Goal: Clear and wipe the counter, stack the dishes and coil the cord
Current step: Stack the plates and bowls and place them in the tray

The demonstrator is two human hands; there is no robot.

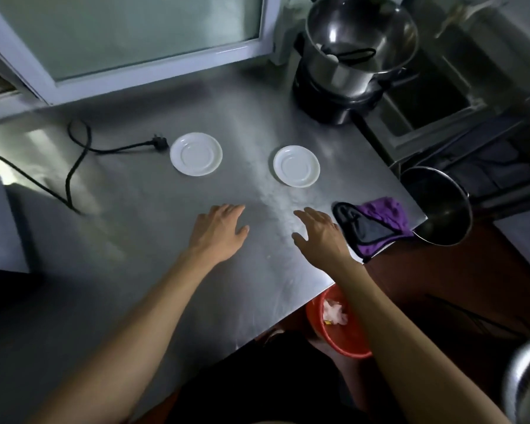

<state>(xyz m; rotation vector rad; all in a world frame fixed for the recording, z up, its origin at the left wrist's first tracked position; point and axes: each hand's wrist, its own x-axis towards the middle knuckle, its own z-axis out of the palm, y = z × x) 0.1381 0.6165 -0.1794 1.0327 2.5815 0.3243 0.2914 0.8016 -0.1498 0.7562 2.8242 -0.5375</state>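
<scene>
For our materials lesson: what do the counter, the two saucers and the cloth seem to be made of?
Counter: likely brushed stainless steel, grey with soft streaky reflections.
Saucers: probably glazed white ceramic, smooth and glossy, though possibly melamine.
Cloth: apparently purple microfibre, nubbly pile with dark trim.

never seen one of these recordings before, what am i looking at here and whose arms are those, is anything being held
There is no machine here. One camera is worn on a person's head, looking forward and down, so the two bare arms coming in from the bottom are that person's own.

The left hand and the right hand are both open with fingers spread over a steel counter. Neither holds anything.

On the counter lie two white saucers, the left saucer and the right saucer, set apart, not stacked. A black power cord trails loose at the left, plug near the left saucer. A purple cloth sits at the right edge beside the right hand. At the back right stands a metal pot. Below the counter's edge is an orange bin.
</scene>
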